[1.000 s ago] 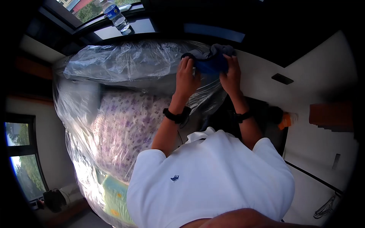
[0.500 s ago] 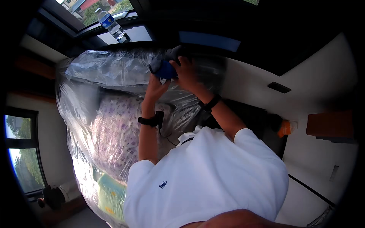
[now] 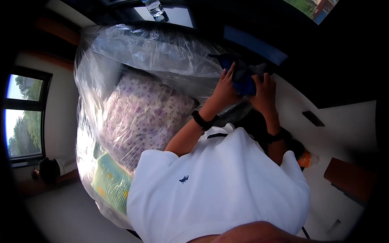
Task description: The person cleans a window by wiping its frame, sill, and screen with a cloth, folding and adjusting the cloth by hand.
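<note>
A crumpled blue and dark grey cloth item is held up between both my hands; its exact kind is not clear. On its left side my left hand grips it, with two fingers stretched up along the cloth. My right hand has its fingers bent over the right side. Dark folds stick out above the hands, and the palms and thumbs are mostly hidden. Just behind and left of them lies clear plastic sheeting.
Under the plastic are a purple flowered pillow or quilt and a green-yellow cloth bundle. A water bottle stands on the ledge at the top. An orange item is at right, near a brown box-like object.
My hands and the cloth item have moved right in view, and the cloth has been turned, showing more dark folds. My view has shifted too, so the bottle is partly cut off.
</note>
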`<state>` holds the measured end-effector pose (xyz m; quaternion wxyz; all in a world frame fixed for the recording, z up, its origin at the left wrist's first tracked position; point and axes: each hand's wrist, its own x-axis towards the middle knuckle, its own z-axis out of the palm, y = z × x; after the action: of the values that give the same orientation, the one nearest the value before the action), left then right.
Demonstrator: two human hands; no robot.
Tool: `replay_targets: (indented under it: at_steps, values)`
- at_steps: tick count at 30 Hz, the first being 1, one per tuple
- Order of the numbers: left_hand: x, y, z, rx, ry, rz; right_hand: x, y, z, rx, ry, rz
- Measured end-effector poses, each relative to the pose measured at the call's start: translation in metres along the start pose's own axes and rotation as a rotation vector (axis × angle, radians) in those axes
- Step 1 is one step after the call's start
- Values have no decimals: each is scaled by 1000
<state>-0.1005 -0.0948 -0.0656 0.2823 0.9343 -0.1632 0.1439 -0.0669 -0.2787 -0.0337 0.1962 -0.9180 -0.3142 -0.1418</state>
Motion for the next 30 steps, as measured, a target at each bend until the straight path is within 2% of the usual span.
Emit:
replay_targets:
  at_steps: [4, 6, 9, 11, 12, 13, 15, 16, 18, 19, 21, 24, 25, 27, 30]
  values:
    - [3, -1, -1, -24, -17, 49, -5, 13, -11, 9, -69, 28]
    - [4, 0, -2, -165, 41, 46, -3, 15, -9, 3, -52, 8]
    - [-11, -45, -5, -349, 72, 36, 14, 12, -11, -13, -130, -8]
    - [-18, -51, -27, -336, 373, -327, 20, 11, -5, 42, -97, -184]
    - [-25, -62, -38, -254, 495, -362, 23, 6, -11, 41, -97, -183]
    - [-29, -76, -48, -169, 618, -393, 27, 1, -21, 62, 26, -192]
    - [-41, -97, -63, 114, 683, -494, 35, 5, -36, 59, 292, -174]
    - [-43, -98, -61, 115, 678, -505, 39, 15, -47, 64, 282, -173]
    - [-48, -98, -59, 18, 532, -540, 51, 37, -67, -161, 345, -24]
    - [-48, -96, -53, 28, 536, -546, 54, 53, -61, -150, 346, -31]
    - [-44, -89, -32, 127, 467, -547, 60, 73, -41, 54, 96, 62]
    - [-41, -95, -18, 132, 531, -566, 70, 45, -32, 10, 9, 174]
    - [-43, -94, -20, 140, 530, -572, 74, 39, -27, 17, 5, 170]
    - [-39, -90, -16, 114, 588, -578, 91, 33, -13, -89, 74, -24]
    - [-45, -101, -6, 147, 628, -589, 119, 21, 16, -105, 160, -103]
